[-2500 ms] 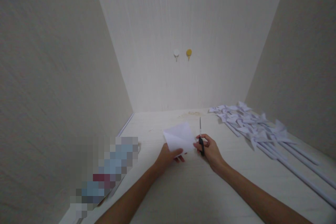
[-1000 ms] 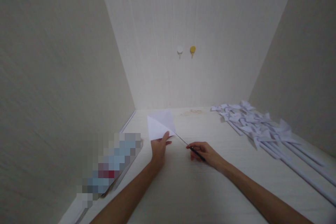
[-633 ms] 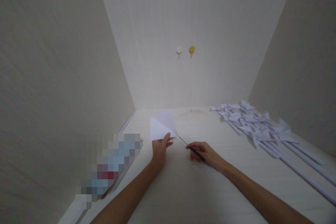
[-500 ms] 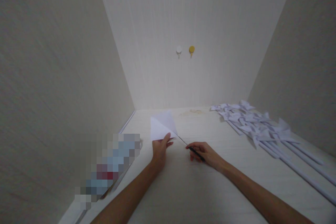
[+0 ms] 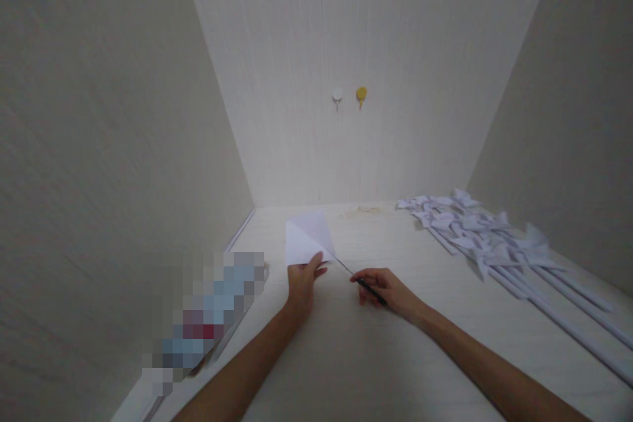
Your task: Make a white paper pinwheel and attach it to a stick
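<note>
My left hand (image 5: pixel 304 280) grips the lower edge of a white paper square (image 5: pixel 307 234), thumb on top and other fingers partly hidden beneath. A diagonal crease crosses the sheet. To the right, my right hand (image 5: pixel 383 289) is closed around the black handle of a thin tool (image 5: pixel 372 291) with a long, narrow metal shaft. Its tip meets the paper's lower right corner, just beside my left thumb. Whether the tip lies on the sheet or pierces it, I cannot tell.
Several white paper pinwheels (image 5: pixel 487 247) on rolled paper sticks (image 5: pixel 576 333) lie on the pale table (image 5: pixel 321 356) at right. Along the left wall is a blurred-out object (image 5: pixel 217 306). A white hook (image 5: pixel 337 94) and a yellow hook (image 5: pixel 361 93) are on the back wall.
The paper and both hands have shifted very slightly to the right. The tool's tip stays at the sheet's corner, and both grips are the same.
</note>
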`<action>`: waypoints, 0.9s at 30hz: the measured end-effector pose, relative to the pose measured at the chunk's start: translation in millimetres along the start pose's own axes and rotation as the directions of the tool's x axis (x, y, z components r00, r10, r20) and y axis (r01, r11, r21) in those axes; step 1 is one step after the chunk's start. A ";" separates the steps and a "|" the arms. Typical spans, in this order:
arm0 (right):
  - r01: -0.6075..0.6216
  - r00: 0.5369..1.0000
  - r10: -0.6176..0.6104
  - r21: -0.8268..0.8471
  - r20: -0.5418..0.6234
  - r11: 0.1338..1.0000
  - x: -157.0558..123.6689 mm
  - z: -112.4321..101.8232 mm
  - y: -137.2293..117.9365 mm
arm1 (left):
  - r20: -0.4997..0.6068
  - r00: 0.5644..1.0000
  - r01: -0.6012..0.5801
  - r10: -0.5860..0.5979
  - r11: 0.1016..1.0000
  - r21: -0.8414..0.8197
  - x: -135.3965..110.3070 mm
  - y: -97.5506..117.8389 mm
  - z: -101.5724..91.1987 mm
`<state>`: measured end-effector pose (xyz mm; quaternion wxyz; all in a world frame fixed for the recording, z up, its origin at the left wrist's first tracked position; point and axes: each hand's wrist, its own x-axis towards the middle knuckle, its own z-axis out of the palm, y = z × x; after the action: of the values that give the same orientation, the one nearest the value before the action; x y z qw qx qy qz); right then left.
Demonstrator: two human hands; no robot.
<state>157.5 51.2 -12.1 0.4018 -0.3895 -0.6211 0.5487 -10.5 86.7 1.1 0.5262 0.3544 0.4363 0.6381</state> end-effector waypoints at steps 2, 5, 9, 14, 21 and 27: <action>0.005 1.000 -0.005 0.001 -0.001 1.000 -0.1 0.0 0.3 | -0.003 1.000 0.005 -0.005 1.000 -0.006 0.4 0.2 0.1; 0.002 1.000 -0.002 0.006 -0.005 1.000 -1.1 0.9 -2.4 | 0.001 1.000 0.002 -0.002 1.000 -0.010 1.5 -0.9 -0.4; 0.000 1.000 0.000 0.003 -0.006 1.000 -1.6 1.2 -4.0 | 0.012 1.000 -0.005 0.005 1.000 -0.012 1.9 -1.9 -1.4; -0.006 1.000 0.006 0.016 -0.008 1.000 0.3 -0.9 3.9 | 0.020 1.000 -0.005 0.006 1.000 -0.015 0.7 0.3 -0.8; -0.013 1.000 0.013 0.003 -0.010 1.000 -1.3 0.7 0.6 | -0.001 1.000 -0.004 0.004 1.000 -0.011 -0.2 1.4 -0.1; -0.017 1.000 0.017 0.008 -0.019 1.000 -1.0 2.3 -1.2 | 0.009 1.000 0.004 -0.004 1.000 -0.011 0.1 1.0 -0.8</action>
<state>155.7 49.3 -11.2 0.4046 -0.3984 -0.6117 0.5509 -11.6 86.6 1.7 0.5315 0.3535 0.4309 0.6378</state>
